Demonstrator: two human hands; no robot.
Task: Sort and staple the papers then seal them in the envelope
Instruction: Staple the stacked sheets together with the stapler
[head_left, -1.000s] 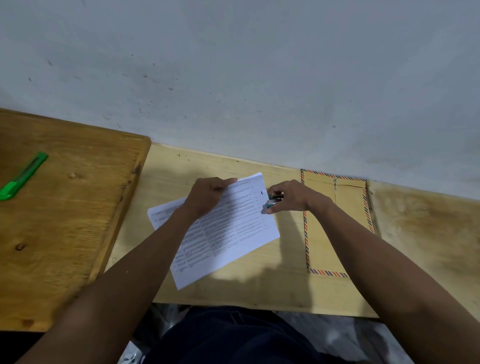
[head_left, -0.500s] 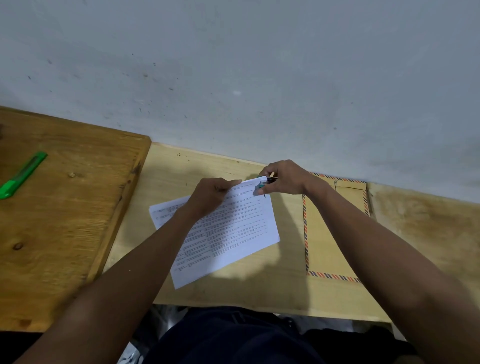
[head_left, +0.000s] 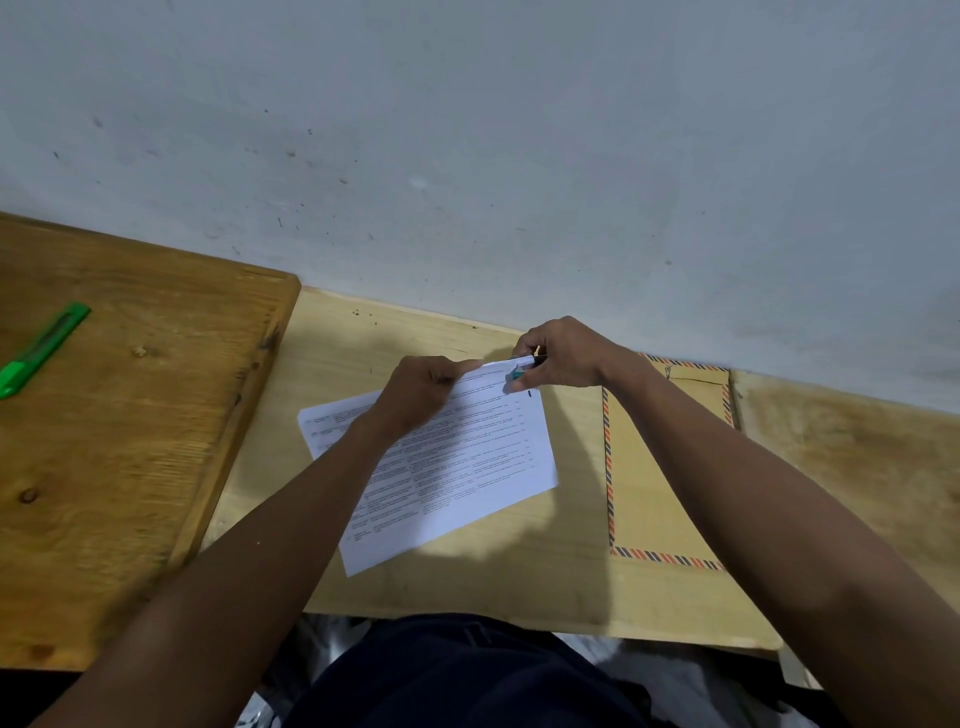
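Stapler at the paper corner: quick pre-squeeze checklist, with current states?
1. Stapler gripped by right hand: ok.
2. Stapler set over the far corner of the papers: ok.
3. Left hand holding the papers at the far edge: ok.
4. Sheet edges aligned: cannot tell, hands cover the corner.
5. A dark mark like a staple already near that corner: cannot tell.
6. Envelope flat beside the papers, within reach: ok.
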